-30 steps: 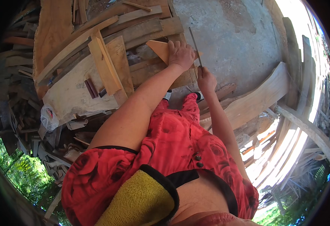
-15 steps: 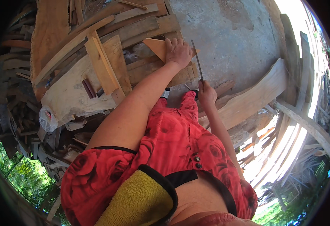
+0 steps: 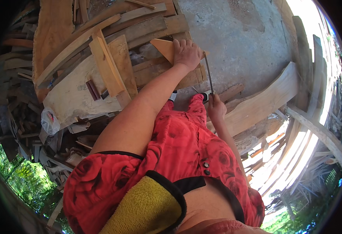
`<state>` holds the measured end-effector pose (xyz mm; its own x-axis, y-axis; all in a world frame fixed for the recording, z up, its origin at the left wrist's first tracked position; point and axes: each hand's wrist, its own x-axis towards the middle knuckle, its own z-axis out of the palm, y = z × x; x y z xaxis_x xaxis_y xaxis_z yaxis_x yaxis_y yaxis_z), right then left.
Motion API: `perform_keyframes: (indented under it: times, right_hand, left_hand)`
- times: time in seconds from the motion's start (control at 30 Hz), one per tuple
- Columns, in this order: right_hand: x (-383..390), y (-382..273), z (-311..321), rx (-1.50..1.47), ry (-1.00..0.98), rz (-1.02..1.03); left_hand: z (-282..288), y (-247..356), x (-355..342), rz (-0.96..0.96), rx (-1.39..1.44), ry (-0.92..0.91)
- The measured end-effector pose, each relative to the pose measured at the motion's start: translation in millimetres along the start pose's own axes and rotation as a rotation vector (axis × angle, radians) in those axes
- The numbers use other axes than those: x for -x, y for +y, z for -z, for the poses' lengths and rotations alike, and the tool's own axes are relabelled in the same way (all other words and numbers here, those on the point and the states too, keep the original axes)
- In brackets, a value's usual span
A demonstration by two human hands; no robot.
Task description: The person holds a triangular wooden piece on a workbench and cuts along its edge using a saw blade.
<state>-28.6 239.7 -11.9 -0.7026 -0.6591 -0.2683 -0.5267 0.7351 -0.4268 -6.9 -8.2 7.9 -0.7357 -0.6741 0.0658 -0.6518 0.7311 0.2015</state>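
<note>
Mid-stroke, filing wood. Left hand (image 3: 186, 52) pressed flat on triangular block (image 3: 164, 48) atop planks (image 3: 155, 72); right hand (image 3: 216, 109) clenched round file (image 3: 208, 74) beside block's edge. Next stroke likely needs steady pressure and firm hold-down.

Left arm extended forward, left hand (image 3: 186, 52) palm-down, fingers curled; right hand (image 3: 216, 109) lower, fisted, forearm bent back.
</note>
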Motion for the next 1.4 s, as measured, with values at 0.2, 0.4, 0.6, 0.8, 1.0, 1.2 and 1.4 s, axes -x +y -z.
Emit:
perform_keyframes:
  times: [0.2, 0.4, 0.6, 0.8, 1.0, 1.2, 1.4]
  right_hand:
    - [-81.6, -54.0, 12.6, -0.016, 0.058, 0.062]
    - [-100.3, -57.4, 5.3, -0.053, 0.098, 0.084]
    - [-17.9, -9.7, 2.7, -0.071, -0.003, 0.006]
    - [-78.9, -46.9, 10.3, -0.037, 0.019, 0.036]
    - [-101.5, -62.3, 12.0, -0.069, 0.058, 0.031]
    - [-9.3, -7.1, 2.3, -0.078, 0.035, 0.038]
    - [-47.7, -28.3, 2.8, -0.016, 0.007, 0.03]
  left_hand:
    - [-1.5, 1.9, -0.1, -0.02, -0.039, 0.004]
    - [-0.9, 2.6, -0.6, -0.014, -0.003, -0.006]
    - [-2.4, -0.3, -0.7, 0.005, 0.02, -0.04]
    - [4.7, 0.2, 0.3, -0.013, -0.026, -0.022]
    - [-0.9, 4.6, -0.9, -0.02, 0.005, 0.003]
    - [-0.1, 0.2, 0.0, -0.011, -0.016, 0.016]
    - [-1.9, -1.4, 0.1, -0.017, -0.018, 0.021]
